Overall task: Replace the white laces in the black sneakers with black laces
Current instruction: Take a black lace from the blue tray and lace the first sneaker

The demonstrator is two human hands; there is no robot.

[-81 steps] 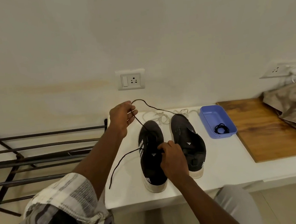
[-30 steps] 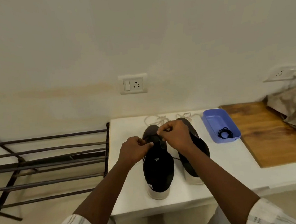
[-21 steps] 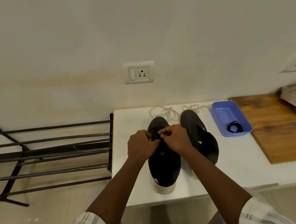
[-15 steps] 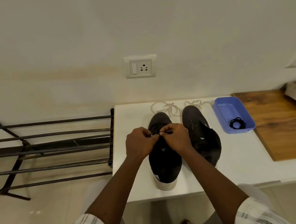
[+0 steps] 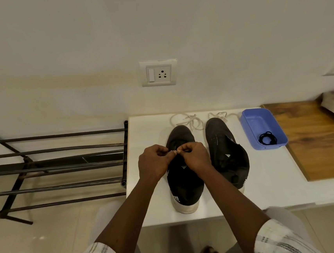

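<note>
Left hand (image 5: 153, 164) and right hand (image 5: 195, 158): fingers curled, tips meeting over the throat of the black fabric sneaker (image 5: 184, 179). Its heel sits at the white bench (image 5: 149, 209) front edge, so the eyelets face the person. Both pinch something thin, likely the black lace, too fine to confirm. White laces (image 5: 184, 120) are parked at the back edge. The matching right sneaker (image 5: 225, 153) looks unlaced. Coiled black lace (image 5: 267, 138) waits in a blue plastic tray (image 5: 245, 123), right back. White three-bar logos; wording unreadable.
</note>
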